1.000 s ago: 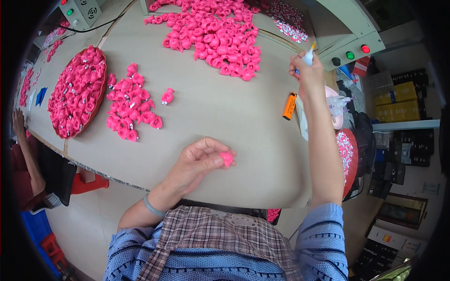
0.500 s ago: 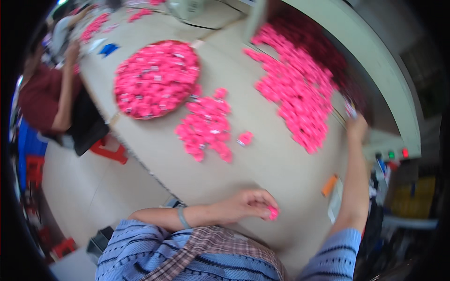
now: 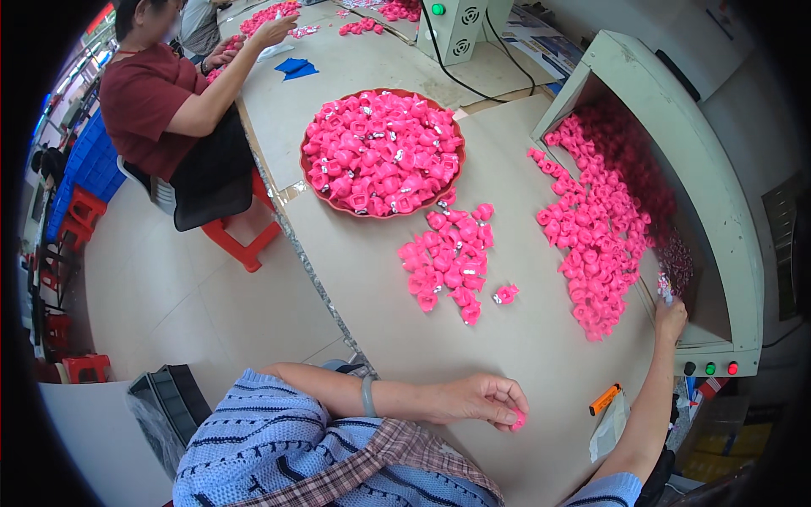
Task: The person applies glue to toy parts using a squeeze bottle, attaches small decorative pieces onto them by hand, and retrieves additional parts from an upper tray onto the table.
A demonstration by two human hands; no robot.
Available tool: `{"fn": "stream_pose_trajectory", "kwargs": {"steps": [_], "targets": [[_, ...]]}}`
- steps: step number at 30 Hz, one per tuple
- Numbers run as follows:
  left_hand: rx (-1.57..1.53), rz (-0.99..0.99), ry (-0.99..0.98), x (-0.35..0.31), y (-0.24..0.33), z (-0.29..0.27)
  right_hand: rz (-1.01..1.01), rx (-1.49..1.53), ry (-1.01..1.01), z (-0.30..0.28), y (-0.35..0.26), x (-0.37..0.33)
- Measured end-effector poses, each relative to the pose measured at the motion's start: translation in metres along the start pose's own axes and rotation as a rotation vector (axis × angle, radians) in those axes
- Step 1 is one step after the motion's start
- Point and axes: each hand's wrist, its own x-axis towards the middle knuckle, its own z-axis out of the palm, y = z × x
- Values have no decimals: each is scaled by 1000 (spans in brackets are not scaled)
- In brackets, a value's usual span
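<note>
Beside the grey machine (image 3: 676,160), an orange lighter (image 3: 605,399) lies near a clear bag (image 3: 610,427).

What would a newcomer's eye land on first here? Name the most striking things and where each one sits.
First the round red tray heaped with bright pink pieces at the far middle of the table, with a smaller loose cluster just in front of it. To the right, more pink pieces spill out of a pale green machine housing. Nearest, the left hand pinches one pink piece at the table edge.
</note>
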Motion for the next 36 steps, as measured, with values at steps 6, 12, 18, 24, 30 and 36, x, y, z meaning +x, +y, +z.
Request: {"fn": "stream_pose_trajectory", "kwargs": {"steps": [6, 12, 18, 24, 30, 36], "targets": [[35, -14, 33, -3, 7, 8, 371, 649, -278, -60, -56, -50], [28, 30, 39, -3, -1, 9, 484, 1431, -332, -116, -109, -142], [53, 73, 135, -1, 0, 7, 405, 1534, -444, -145, -135, -212], [46, 104, 200, 2, 3, 8, 478, 1624, -545, -171, -156, -257], [107, 72, 230, 7, -6, 19, 104, 1452, -421, -170, -149, -285], [250, 95, 254, 5, -8, 25, -55, 1226, -333, -172, -153, -286]]}}
